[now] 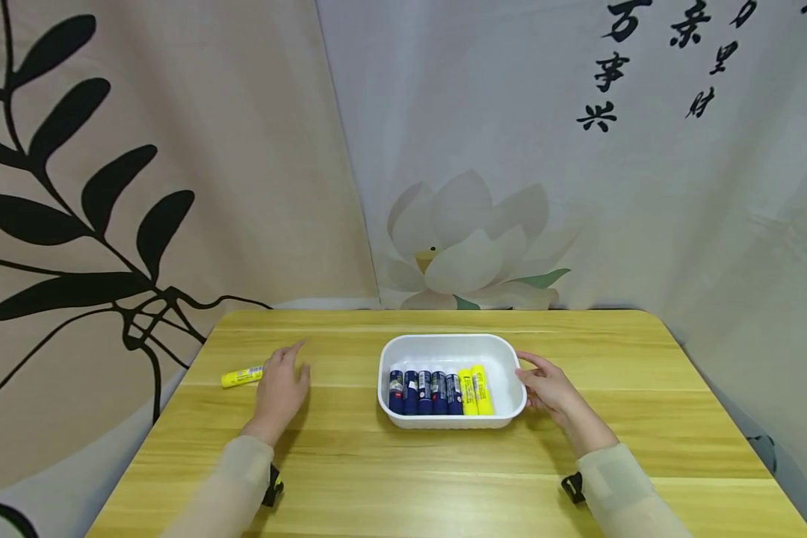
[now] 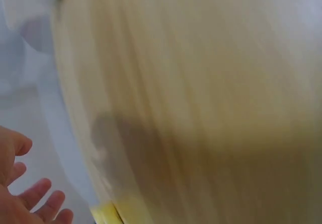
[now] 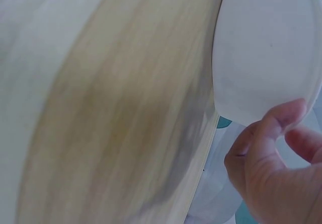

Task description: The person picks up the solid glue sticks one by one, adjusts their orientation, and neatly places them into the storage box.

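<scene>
A white plastic tray (image 1: 452,422) stands mid-table, holding a row of dark blue tubes (image 1: 425,394) with two yellow tubes (image 1: 474,390) at the row's right end. My right hand (image 1: 550,388) pinches the tray's right rim between thumb and fingers; the right wrist view shows the hand (image 3: 276,171) at the edge of the tray's outer wall (image 3: 266,48). On the left, a single yellow tube (image 1: 240,376) lies on the table, partly hidden behind my left hand (image 1: 282,390). That hand's fingers are loosely extended, and the left wrist view shows them (image 2: 37,199) spread apart.
The wooden table (image 1: 376,478) has rounded back corners, and its left edge runs close to the single yellow tube. Behind it hangs a printed curtain (image 1: 276,149) with leaves, a lotus and black characters. A dark wrist strap (image 1: 273,486) shows at the left sleeve.
</scene>
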`<control>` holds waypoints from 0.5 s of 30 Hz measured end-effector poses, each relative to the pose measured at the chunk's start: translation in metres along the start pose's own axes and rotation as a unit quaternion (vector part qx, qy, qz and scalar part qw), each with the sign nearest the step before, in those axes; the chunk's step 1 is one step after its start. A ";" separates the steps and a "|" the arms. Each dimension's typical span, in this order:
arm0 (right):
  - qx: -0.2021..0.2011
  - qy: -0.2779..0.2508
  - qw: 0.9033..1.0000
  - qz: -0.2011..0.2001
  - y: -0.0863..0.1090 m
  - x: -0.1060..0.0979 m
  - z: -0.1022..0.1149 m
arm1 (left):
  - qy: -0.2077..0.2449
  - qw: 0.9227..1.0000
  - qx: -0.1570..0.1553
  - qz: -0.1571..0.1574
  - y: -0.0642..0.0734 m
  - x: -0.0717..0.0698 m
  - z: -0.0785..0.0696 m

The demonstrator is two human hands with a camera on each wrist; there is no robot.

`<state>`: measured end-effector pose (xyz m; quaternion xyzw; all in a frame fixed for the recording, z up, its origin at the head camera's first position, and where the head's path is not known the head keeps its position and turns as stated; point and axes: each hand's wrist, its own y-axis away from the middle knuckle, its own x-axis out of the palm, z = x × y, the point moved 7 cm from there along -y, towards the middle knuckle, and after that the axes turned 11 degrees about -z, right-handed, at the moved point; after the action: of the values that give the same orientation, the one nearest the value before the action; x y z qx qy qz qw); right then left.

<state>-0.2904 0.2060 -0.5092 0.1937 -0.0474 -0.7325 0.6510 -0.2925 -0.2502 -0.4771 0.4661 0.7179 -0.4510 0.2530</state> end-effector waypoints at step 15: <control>0.009 0.003 1.000 -0.007 0.000 0.000 -0.001 | -0.126 0.989 0.041 0.068 -0.003 -0.022 0.075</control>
<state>-0.2899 0.2064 -0.5100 0.2021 -0.0510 -0.7360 0.6441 -0.2896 -0.3265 -0.4937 0.4633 0.6275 -0.5172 0.3523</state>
